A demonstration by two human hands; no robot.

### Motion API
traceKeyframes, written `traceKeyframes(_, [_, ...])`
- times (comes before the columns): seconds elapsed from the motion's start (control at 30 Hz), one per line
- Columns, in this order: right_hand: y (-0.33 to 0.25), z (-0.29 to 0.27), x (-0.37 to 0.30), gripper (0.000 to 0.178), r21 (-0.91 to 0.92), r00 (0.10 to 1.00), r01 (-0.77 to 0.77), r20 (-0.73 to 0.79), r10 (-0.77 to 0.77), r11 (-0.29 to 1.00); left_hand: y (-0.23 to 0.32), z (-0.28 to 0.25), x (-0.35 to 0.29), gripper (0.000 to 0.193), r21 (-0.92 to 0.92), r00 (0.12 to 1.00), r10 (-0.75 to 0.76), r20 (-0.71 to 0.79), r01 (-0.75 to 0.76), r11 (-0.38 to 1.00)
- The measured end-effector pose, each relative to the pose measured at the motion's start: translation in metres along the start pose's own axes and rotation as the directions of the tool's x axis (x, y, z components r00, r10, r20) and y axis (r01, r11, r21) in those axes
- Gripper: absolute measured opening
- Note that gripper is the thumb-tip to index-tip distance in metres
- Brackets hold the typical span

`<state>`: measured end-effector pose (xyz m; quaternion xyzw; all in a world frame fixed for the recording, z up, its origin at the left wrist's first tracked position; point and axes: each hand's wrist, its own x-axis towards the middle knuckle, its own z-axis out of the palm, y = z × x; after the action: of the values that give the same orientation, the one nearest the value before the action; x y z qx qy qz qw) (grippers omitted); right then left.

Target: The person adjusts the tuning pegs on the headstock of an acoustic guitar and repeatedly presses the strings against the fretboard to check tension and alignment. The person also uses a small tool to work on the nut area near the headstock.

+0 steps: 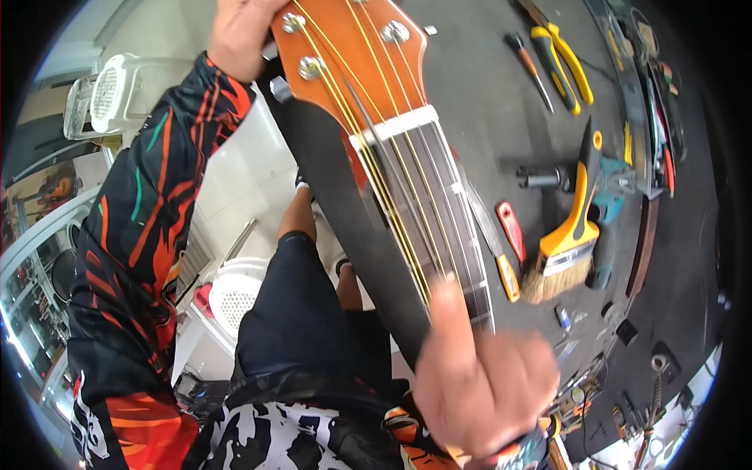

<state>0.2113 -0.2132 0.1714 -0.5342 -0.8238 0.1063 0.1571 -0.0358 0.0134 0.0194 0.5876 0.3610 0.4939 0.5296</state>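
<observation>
A guitar neck lies along the dark bench edge, its orange-brown headstock [345, 47] at the top of the view. Gold-coloured strings run from metal tuning posts [311, 68] over the white nut [395, 125] and down the fretboard [431, 180]. At the headstock's left edge is my left hand [241, 27]; its fingers are cut off by the frame. My right hand [482, 376], slightly blurred, is closed over the lower fretboard. A dark, blurred string [392, 176] crosses the nut and reaches its fingertips, where I seem to pinch it.
Right of the neck lie a broad brush [568, 247], yellow-black pliers [562, 66], a screwdriver [530, 70], a utility knife [505, 270], a red-handled tool [511, 229] and a teal power tool [615, 188]. White plastic stools [117, 94] stand on the left floor.
</observation>
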Motion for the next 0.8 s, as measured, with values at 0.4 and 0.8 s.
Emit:
traceKeyframes(0.4, [-0.006, -0.012, -0.016, 0.051, -0.057, 0.999, 0.014, -0.043, -0.016, 0.998, -0.005, -0.003, -0.002, 0.060, 0.020, 0.997, 0.081, 0.014, -0.081, 0.996])
traceKeyframes(0.8, [-0.009, -0.010, -0.002, 0.051, -0.007, 0.999, -0.016, -0.031, 0.016, 1.000, -0.002, -0.005, -0.005, 0.055, 0.075, 0.998, 0.058, 0.025, -0.060, 0.995])
